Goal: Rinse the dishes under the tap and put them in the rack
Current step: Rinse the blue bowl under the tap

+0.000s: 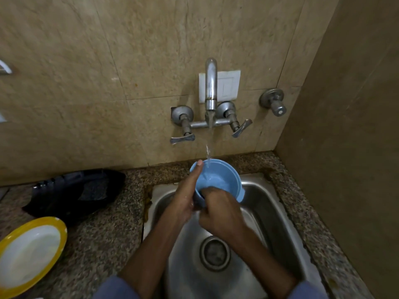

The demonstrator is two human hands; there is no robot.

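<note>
Blue bowl (218, 180) clasped by left hand (185, 197), rubbed inside by right hand (220, 210), held under tap (210, 87) stream, over sink (269, 212)

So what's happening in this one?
A person is rinsing a blue bowl over the sink. The left hand grips its rim with the thumb along the outside, while the right hand reaches into it, apparently rubbing the inside. The tap is running into the bowl. A yellow-rimmed plate sits on the counter to the left. No rack is in view.
</note>
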